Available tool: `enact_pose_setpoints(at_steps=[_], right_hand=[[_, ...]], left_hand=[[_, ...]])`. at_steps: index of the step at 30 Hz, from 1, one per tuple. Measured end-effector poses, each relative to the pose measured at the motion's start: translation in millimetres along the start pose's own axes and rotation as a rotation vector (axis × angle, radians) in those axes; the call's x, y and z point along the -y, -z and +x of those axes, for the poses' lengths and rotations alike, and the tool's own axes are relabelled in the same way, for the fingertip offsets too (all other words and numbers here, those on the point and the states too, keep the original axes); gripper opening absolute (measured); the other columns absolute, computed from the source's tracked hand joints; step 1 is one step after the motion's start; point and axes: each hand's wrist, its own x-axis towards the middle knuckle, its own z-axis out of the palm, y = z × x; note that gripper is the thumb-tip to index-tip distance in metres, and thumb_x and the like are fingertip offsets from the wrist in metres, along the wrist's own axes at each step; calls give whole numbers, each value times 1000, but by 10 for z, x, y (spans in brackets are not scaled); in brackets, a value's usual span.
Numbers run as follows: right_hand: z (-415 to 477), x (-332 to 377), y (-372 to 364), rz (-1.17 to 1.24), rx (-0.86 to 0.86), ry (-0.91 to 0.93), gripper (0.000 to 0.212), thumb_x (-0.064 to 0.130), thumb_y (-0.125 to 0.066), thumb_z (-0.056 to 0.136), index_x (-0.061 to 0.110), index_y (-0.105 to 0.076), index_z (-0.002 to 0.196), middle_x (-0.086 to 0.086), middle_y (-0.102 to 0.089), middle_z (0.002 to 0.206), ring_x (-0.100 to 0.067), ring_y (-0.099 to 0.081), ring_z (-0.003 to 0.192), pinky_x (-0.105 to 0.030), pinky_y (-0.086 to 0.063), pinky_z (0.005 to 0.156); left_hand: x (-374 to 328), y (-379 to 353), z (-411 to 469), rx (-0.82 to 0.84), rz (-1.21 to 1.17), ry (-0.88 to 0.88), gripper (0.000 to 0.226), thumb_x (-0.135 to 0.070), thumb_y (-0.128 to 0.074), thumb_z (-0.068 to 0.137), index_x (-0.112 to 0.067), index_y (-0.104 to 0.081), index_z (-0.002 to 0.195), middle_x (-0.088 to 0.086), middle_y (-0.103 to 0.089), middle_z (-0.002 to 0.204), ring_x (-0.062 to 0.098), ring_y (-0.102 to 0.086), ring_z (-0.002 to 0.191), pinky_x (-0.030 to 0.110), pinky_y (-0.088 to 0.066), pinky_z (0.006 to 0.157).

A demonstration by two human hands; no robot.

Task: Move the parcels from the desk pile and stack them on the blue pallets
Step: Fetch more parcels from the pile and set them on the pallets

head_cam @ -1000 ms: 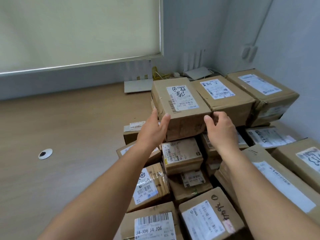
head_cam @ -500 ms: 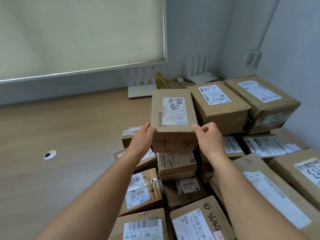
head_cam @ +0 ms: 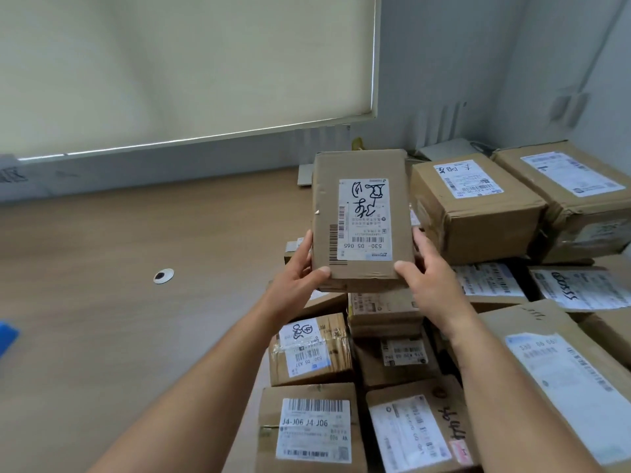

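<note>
A brown cardboard parcel (head_cam: pixel 358 172) with a white shipping label and black handwriting is lifted above the desk pile, its labelled face tilted toward me. My left hand (head_cam: pixel 300 268) grips its lower left edge, thumb on the front. On the lower right edge my right hand (head_cam: pixel 426 274) holds it the same way. Under and around it lies the pile of parcels (head_cam: pixel 478 206) on the wooden desk (head_cam: pixel 119 285). A blue corner (head_cam: pixel 6 336), perhaps a pallet, shows at the far left edge.
Several labelled boxes fill the right side, the tallest two (head_cam: pixel 573 186) against the right wall. A round cable hole (head_cam: pixel 164 276) sits in the desk to the left. A white router (head_cam: pixel 305 174) stands behind the parcel by the wall, under a window blind (head_cam: pixel 170 63).
Both hands have closed on the parcel's sides and lifted it off the pile, turning it lengthwise and tilting its label toward me. The view has shifted a little to the left.
</note>
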Motion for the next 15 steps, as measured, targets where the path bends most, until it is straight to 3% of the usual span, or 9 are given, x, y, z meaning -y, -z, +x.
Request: enact_pose_setpoints(at_steps=[3, 5, 7, 10, 15], right_hand=[[-107, 105, -213, 7, 35, 41, 67, 24, -51, 95, 32, -15, 150, 19, -36, 130, -2, -38, 116, -25, -34, 95], [-186, 169, -411, 10, 50, 62, 70, 26, -54, 93, 32, -13, 151, 17, -38, 136, -4, -40, 120, -24, -34, 98], [-280, 217, -641, 1, 57, 91, 74, 28, -56, 91, 33, -12, 150, 10, -37, 146, -8, -40, 127, -29, -35, 105], [-460, 314, -1021, -8, 96, 125, 75, 33, -56, 88, 38, -12, 149, 6, -40, 145, -12, -43, 128, -44, -42, 104], [-835, 573, -1730, -23, 167, 166, 75, 28, -57, 88, 33, -14, 149, 1, -44, 142, -15, -44, 126, -44, -40, 105]], left_hand=[[27, 191, -229, -41, -1, -6, 69, -12, -45, 97, -39, -6, 147, -14, -52, 126, 9, -53, 118, 20, -44, 95], [81, 346, -409, -78, -21, 4, 69, -12, -46, 97, -39, -7, 147, -10, -49, 135, 8, -51, 120, 14, -46, 90], [144, 509, -611, -124, -24, 7, 69, -10, -46, 97, -37, -8, 148, -8, -45, 141, 8, -50, 123, 12, -45, 89], [250, 782, -955, -191, -32, 10, 69, -7, -45, 97, -34, -9, 148, -8, -46, 140, 4, -52, 118, 12, -45, 89], [454, 1328, -1642, -278, -54, 35, 68, -5, -44, 97, -34, -10, 149, -9, -48, 138, -3, -53, 113, 12, -45, 91]])
